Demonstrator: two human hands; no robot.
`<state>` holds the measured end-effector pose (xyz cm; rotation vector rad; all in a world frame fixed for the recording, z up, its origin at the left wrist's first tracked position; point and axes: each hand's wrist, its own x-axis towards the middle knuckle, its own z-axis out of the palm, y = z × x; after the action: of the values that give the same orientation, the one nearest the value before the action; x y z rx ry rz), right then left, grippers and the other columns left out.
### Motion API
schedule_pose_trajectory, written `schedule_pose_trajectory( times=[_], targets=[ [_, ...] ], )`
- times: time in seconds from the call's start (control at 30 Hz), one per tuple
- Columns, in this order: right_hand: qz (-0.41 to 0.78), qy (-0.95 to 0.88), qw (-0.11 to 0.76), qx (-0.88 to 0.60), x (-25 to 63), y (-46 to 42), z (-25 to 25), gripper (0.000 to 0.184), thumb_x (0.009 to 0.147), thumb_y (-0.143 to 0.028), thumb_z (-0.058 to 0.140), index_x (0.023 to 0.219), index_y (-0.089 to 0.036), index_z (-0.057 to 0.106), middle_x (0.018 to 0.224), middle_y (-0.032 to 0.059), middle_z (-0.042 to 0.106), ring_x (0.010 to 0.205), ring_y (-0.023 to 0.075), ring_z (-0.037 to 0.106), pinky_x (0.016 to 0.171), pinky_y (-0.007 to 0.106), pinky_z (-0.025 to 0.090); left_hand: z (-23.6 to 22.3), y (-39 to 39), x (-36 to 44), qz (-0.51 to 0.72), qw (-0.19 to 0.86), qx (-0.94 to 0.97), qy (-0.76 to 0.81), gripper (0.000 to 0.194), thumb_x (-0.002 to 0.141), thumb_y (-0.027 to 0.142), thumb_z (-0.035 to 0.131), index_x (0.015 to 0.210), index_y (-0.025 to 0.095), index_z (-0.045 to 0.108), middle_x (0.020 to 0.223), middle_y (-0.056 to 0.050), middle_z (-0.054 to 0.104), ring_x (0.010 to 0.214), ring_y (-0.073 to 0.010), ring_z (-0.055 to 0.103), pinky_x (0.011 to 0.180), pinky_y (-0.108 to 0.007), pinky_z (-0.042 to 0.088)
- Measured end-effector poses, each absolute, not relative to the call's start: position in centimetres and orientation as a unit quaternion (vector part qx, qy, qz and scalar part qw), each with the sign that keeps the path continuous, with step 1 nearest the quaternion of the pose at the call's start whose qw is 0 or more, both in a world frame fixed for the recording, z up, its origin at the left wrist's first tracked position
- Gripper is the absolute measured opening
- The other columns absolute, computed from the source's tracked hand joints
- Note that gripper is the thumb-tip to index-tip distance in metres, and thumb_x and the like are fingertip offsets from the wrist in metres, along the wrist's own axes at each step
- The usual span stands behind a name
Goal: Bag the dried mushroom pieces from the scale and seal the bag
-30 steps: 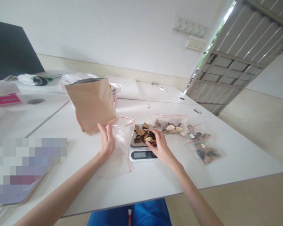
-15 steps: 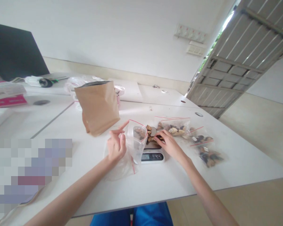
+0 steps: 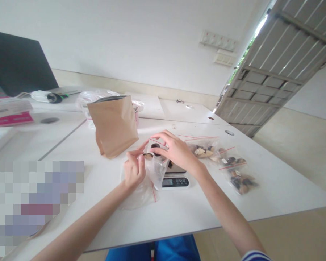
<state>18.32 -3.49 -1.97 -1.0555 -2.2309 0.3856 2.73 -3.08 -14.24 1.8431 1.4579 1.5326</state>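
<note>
Your left hand (image 3: 134, 170) pinches the rim of a clear zip bag (image 3: 152, 170) and holds it open beside the kitchen scale (image 3: 176, 180) on the counter (image 3: 179, 214). Your right hand (image 3: 175, 150) is over the bag's mouth, its fingers closed on dark dried pieces (image 3: 154, 146).

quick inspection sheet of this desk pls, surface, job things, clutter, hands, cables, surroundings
surface: white table, joined to further white desks behind.
job's things: clear zip bag held open; dark dried pieces at its mouth; scale beside it, its pan hidden.
clutter: brown paper bag upright; filled zip bags on the right; pink box far left.
grip: left hand holds the bag's rim; right hand pinches pieces over the opening.
cables: nothing seen.
surroundings: white wall, switch plates, grey slatted door.
</note>
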Motion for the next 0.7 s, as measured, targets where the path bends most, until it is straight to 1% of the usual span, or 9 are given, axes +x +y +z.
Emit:
schedule_pose_trajectory(
  times=[0.07, 0.13, 0.23, 0.3, 0.4, 0.5, 0.57, 0.63, 0.7],
  targets=[
    [0.154, -0.852, 0.311, -0.391, 18.2, -3.2, -2.2, 0.029, 0.089, -0.040, 0.058, 0.110, -0.020, 0.060, 0.112, 0.0060, 0.062, 0.087, 0.0146, 0.060, 0.078, 0.027, 0.047, -14.1, -3.2, 2.8, 0.538, 0.176, 0.655, 0.501, 0.028, 0.092, 0.039, 0.022, 0.105, 0.021, 0.038, 0.131, -0.021, 0.057, 0.110, -0.0226, 0.063, 0.086, -0.038, 0.050],
    [0.162, -0.841, 0.347, -0.383, 18.8, -2.7, -2.8, 0.027, 0.094, -0.040, 0.049, 0.109, -0.020, 0.060, 0.110, 0.0061, 0.062, 0.089, 0.0142, 0.060, 0.078, 0.026, 0.047, -14.1, -3.2, 2.8, 0.533, 0.179, 0.659, 0.500, 0.026, 0.093, 0.040, 0.023, 0.102, 0.022, 0.039, 0.130, -0.020, 0.059, 0.105, -0.0217, 0.064, 0.082, -0.036, 0.050],
    [0.121, -0.795, 0.428, -0.412, 20.6, -1.4, -4.7, 0.031, 0.099, -0.038, 0.036, 0.104, -0.018, 0.060, 0.105, 0.0081, 0.062, 0.097, 0.0163, 0.059, 0.079, 0.027, 0.047, -14.3, -2.7, 2.8, 0.578, 0.152, 0.626, 0.500, 0.025, 0.092, 0.045, 0.027, 0.094, 0.023, 0.039, 0.114, -0.019, 0.068, 0.082, -0.0199, 0.068, 0.068, -0.032, 0.050],
    [0.091, -0.777, 0.443, -0.439, 22.0, -0.5, -6.6, 0.031, 0.098, -0.038, 0.035, 0.103, -0.019, 0.059, 0.104, 0.0098, 0.061, 0.099, 0.0182, 0.059, 0.081, 0.031, 0.049, -14.5, -2.1, 2.7, 0.627, 0.124, 0.585, 0.500, 0.028, 0.091, 0.050, 0.031, 0.090, 0.023, 0.039, 0.099, -0.017, 0.072, 0.067, -0.0189, 0.065, 0.060, -0.031, 0.047],
    [0.071, -0.808, 0.373, -0.451, 23.4, 0.0, -9.3, 0.033, 0.097, -0.039, 0.037, 0.113, -0.018, 0.056, 0.115, 0.0141, 0.058, 0.115, 0.0222, 0.054, 0.098, 0.041, 0.044, -14.9, -1.2, 2.5, 0.662, 0.103, 0.542, 0.507, 0.030, 0.092, 0.051, 0.032, 0.088, 0.022, 0.038, 0.088, -0.015, 0.071, 0.059, -0.0176, 0.061, 0.057, -0.031, 0.044],
    [0.074, -0.849, 0.264, -0.451, 23.2, -0.4, -10.9, 0.042, 0.093, -0.043, 0.046, 0.128, -0.020, 0.049, 0.140, 0.0172, 0.044, 0.134, 0.0265, 0.039, 0.109, 0.049, 0.033, -15.1, -0.8, 2.4, 0.679, 0.100, 0.515, 0.514, 0.027, 0.093, 0.048, 0.033, 0.089, 0.022, 0.037, 0.096, -0.016, 0.069, 0.072, -0.0189, 0.065, 0.064, -0.031, 0.047],
    [0.069, -0.865, 0.214, -0.448, 22.5, -0.8, -11.3, 0.049, 0.090, -0.044, 0.054, 0.132, -0.020, 0.047, 0.147, 0.0170, 0.037, 0.138, 0.0286, 0.033, 0.110, 0.052, 0.030, -15.1, -0.7, 2.5, 0.681, 0.107, 0.506, 0.518, 0.024, 0.093, 0.046, 0.035, 0.091, 0.022, 0.038, 0.102, -0.016, 0.067, 0.084, -0.0205, 0.066, 0.070, -0.032, 0.049],
    [0.062, -0.878, 0.197, -0.431, 21.8, -1.0, -11.5, 0.051, 0.086, -0.042, 0.060, 0.130, -0.018, 0.050, 0.144, 0.0178, 0.042, 0.136, 0.0285, 0.037, 0.110, 0.050, 0.031, -15.0, -0.7, 2.6, 0.679, 0.120, 0.503, 0.520, 0.022, 0.093, 0.044, 0.036, 0.092, 0.023, 0.039, 0.104, -0.015, 0.066, 0.090, -0.0209, 0.066, 0.075, -0.033, 0.050],
    [0.064, -0.885, 0.206, -0.414, 21.4, -1.0, -11.5, 0.049, 0.084, -0.039, 0.063, 0.126, -0.015, 0.053, 0.137, 0.0173, 0.051, 0.129, 0.0267, 0.045, 0.107, 0.046, 0.036, -14.8, -0.7, 2.7, 0.679, 0.134, 0.498, 0.523, 0.021, 0.093, 0.044, 0.035, 0.092, 0.024, 0.040, 0.103, -0.013, 0.065, 0.092, -0.0204, 0.066, 0.076, -0.033, 0.050]
  ],
)
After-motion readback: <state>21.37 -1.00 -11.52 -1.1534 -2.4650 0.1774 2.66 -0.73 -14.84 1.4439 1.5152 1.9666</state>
